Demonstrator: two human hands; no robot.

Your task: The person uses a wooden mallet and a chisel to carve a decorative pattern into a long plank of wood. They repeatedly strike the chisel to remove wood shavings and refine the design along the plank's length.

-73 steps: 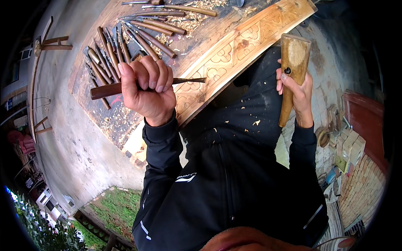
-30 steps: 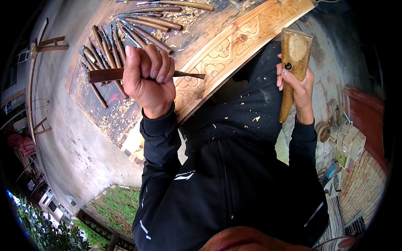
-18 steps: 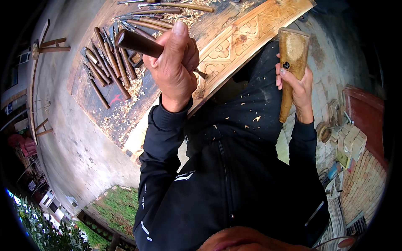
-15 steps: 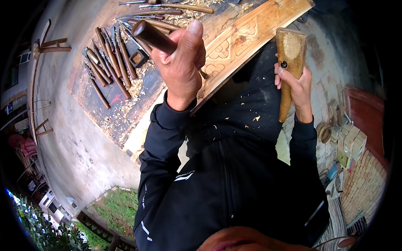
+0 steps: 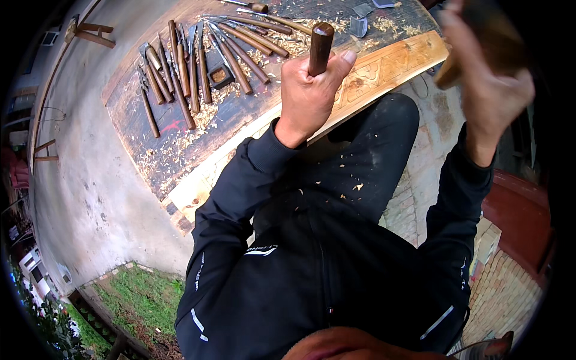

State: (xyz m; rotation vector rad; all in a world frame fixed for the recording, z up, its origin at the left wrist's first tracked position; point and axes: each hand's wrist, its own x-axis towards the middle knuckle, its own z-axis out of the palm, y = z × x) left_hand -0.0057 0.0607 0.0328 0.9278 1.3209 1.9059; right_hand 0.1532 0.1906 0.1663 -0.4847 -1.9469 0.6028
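Observation:
My left hand (image 5: 307, 96) is wrapped around the dark wooden handle of a carving chisel (image 5: 321, 47), which stands almost upright over a long pale board (image 5: 393, 67). The chisel's blade is hidden behind the hand. Shallow carved outlines run along the board. To the right, my right hand (image 5: 489, 90) grips a wooden mallet (image 5: 489, 39), lifted high beyond the board's right end. Motion blurs the mallet and part of that hand.
Several wood-handled chisels (image 5: 183, 69) lie fanned out on the dark worktable (image 5: 135, 129) among wood shavings. A small dark square box (image 5: 220, 77) sits beside them. My knee (image 5: 399, 117) is below the board's near edge. A wooden trestle (image 5: 96, 34) stands far left.
The mallet has swung up and to the right in my right hand. My left hand has shifted right along the board, and the chisel handle stands more upright. The whole view has shifted somewhat.

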